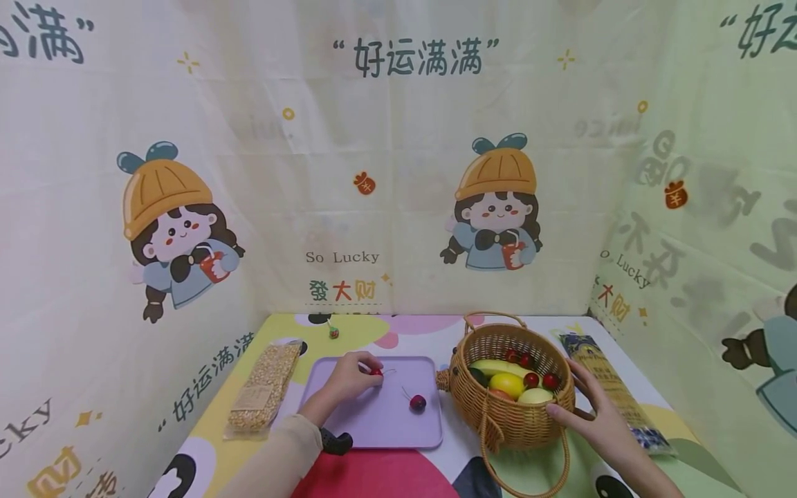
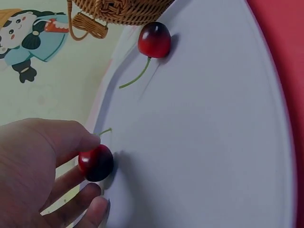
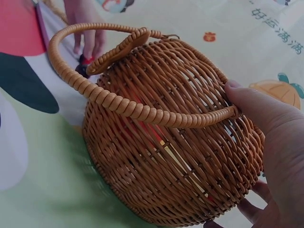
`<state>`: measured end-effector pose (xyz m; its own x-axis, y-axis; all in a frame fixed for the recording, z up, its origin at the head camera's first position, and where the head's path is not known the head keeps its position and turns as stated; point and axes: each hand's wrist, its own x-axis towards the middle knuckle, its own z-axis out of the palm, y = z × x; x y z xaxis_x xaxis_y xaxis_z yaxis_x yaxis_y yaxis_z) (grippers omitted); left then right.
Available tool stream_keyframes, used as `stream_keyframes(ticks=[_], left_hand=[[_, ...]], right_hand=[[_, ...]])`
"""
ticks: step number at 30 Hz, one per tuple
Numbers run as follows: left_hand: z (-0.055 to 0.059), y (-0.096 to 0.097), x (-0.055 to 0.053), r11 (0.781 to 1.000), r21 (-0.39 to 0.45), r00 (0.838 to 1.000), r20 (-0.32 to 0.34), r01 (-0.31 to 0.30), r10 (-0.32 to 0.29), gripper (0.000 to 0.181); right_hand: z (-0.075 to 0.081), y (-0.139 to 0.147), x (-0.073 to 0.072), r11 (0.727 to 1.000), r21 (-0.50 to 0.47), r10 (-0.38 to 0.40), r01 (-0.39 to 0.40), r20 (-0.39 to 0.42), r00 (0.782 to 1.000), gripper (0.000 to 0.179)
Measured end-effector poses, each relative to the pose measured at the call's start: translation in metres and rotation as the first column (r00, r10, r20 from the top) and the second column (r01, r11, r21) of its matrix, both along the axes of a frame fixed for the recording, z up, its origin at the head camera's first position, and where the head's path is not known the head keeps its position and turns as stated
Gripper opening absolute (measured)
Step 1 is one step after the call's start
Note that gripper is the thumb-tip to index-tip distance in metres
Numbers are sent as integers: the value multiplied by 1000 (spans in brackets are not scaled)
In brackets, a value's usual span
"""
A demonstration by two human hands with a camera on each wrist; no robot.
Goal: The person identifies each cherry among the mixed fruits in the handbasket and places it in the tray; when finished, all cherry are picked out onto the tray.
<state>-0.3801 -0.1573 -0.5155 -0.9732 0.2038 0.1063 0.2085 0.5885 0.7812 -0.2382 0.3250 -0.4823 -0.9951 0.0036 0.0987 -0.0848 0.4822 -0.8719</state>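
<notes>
My left hand (image 1: 349,382) pinches a dark red cherry (image 2: 96,163) by thumb and fingers, low over the far part of the purple tray (image 1: 380,432). A second cherry (image 1: 418,403) with a green stem lies on the tray's right half. My right hand (image 1: 591,408) grips the right side of a wicker basket (image 1: 529,432), its thumb at the rim and its fingers around the outer wall. Inside the basket are several cherries (image 1: 550,381), a yellow lemon-like fruit (image 1: 507,384), a banana (image 1: 498,366) and other fruit.
A bag of corn kernels (image 1: 264,387) lies left of the tray. Behind the right hand lies a long pack of noodles (image 1: 613,391). A small green and red trinket (image 1: 334,333) sits near the back edge. The basket's handle (image 1: 565,463) hangs down in front.
</notes>
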Motion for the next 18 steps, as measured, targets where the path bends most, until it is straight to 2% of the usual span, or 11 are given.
stream_keyframes(ticks=[5,9,11,14,18], left_hand=[[6,2,1,999,-20,998,-59,-40,38,21],[20,9,5,999,-2,993,-106,-44,44,17],[28,15,8,999,36,991,-131,-16,21,16],[42,30,16,993,98,985,-168,61,-44,16],[64,59,29,974,128,963,-218,189,-159,16]], right_hand=[[-2,1,1,1000,1,3,-3,-17,1000,99],[-2,0,1,1000,-2,0,0,-27,1000,98],[-3,0,1,1000,-5,-2,2,-27,1000,99],[-4,-1,1,1000,0,-7,7,-26,1000,99],[-6,-1,1,1000,3,-10,11,-39,999,98]])
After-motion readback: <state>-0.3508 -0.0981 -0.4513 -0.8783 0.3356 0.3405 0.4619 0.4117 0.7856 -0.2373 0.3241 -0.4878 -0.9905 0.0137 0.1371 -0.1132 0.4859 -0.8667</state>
